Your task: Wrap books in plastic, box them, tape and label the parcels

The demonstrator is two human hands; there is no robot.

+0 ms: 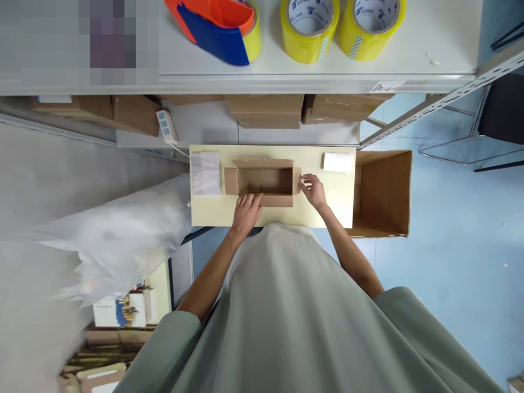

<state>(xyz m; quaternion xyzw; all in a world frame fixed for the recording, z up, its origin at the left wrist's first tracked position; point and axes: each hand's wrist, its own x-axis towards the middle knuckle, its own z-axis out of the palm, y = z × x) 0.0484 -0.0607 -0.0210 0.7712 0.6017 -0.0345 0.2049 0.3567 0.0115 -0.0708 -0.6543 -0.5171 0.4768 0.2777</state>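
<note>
A small cardboard box (270, 199) stands on the cream table with its top flaps folded outward, and its inside shows bare cardboard. My left hand (246, 212) grips the near side at its left end, the fingers curled over the near flap. At the box's right end, my right hand (313, 192) has its thumb and fingers bent around the outer edge of the right flap. A stack of clear plastic bags (206, 173) lies left of the box. Behind my right hand is a small white stack (338, 162), perhaps cards or labels.
A large open carton (385, 194) stands against the table's (204, 213) right edge. Above the back runs a grey shelf (270, 82) with yellow tape rolls (310, 43) and a tape dispenser (223, 35). A white plastic bag (135, 229) bulges at the left; a power strip (167, 126) lies behind.
</note>
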